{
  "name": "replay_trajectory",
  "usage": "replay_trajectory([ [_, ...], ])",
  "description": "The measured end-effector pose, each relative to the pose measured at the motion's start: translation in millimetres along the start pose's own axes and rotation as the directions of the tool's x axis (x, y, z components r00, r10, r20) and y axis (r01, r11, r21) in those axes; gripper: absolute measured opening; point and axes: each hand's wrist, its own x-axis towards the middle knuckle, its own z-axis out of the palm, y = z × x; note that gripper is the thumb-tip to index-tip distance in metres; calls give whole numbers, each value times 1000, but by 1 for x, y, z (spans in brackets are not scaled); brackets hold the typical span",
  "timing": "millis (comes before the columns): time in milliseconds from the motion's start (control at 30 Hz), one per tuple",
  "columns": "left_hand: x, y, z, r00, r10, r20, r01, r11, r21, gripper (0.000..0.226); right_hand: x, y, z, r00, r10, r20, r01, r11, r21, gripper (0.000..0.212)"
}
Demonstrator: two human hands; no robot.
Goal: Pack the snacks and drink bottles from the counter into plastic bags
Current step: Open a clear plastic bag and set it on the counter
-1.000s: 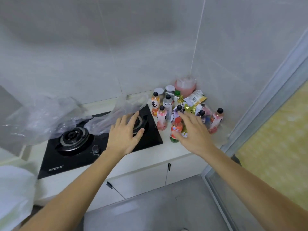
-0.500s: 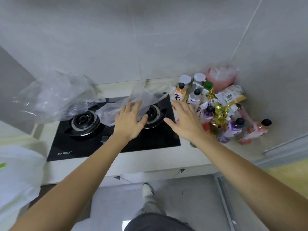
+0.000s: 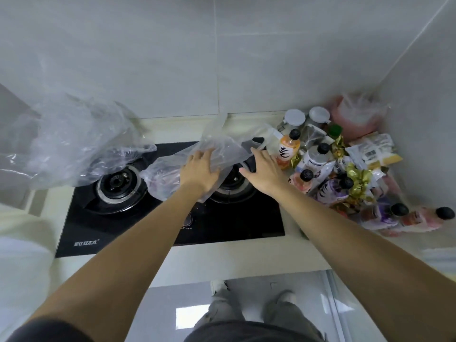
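A clear plastic bag point(image 3: 222, 151) lies crumpled over the right burner of the black stove point(image 3: 234, 225). My left hand point(image 3: 198, 170) rests flat on the bag with fingers spread. Just right of it, my right hand point(image 3: 265, 170) is open at the bag's right edge, fingers pointing toward the wall. Drink bottles and snack packs crowd the right corner: an orange bottle point(image 3: 287, 148), a white bottle point(image 3: 315, 156), a pink bottle point(image 3: 302, 182), a purple bottle point(image 3: 333, 190) and gold-wrapped snacks point(image 3: 357, 178).
A second, larger clear bag point(image 3: 74, 139) is heaped at the back left over the left burner point(image 3: 117, 185). White-lidded jars point(image 3: 294, 118) and a pink bag point(image 3: 355, 117) stand in the far corner. Two more bottles point(image 3: 419, 217) lie near the counter's right end.
The view has tilted down and shifted left. My right hand left the bottles and moved left to the bag's edge. My left hand slid forward onto the bag.
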Motion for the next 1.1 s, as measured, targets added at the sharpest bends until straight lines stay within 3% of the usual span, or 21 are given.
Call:
replay_trajectory([
  [200,18,-14,14,997,-79,-22,79,996,42,52,50,-1,22,997,-64,47,63,998,16,72],
  [300,16,-20,21,992,-109,-69,110,994,19,29,67,2,33,994,-111,-19,110,994,-23,41],
  [367,10,-25,24,989,-105,-106,107,994,12,29,67,3,39,986,-144,-80,143,990,-18,14],
  [400,6,-28,24,988,-97,-119,98,995,1,31,64,3,41,984,-155,-93,156,988,-1,11],
  [500,-15,-35,22,988,-62,-140,61,998,-16,30,45,4,46,976,-187,-109,194,979,58,23],
  [833,-129,-35,35,990,-69,-119,57,993,-100,25,-48,30,73,947,-289,-139,313,927,205,26],
  [1000,-115,-20,26,993,-94,-74,82,986,-146,33,-54,45,71,942,-288,-174,325,913,248,10],
  [1100,-73,-2,16,985,-75,-155,47,983,-177,31,-44,48,63,936,-278,-218,324,920,221,9],
])
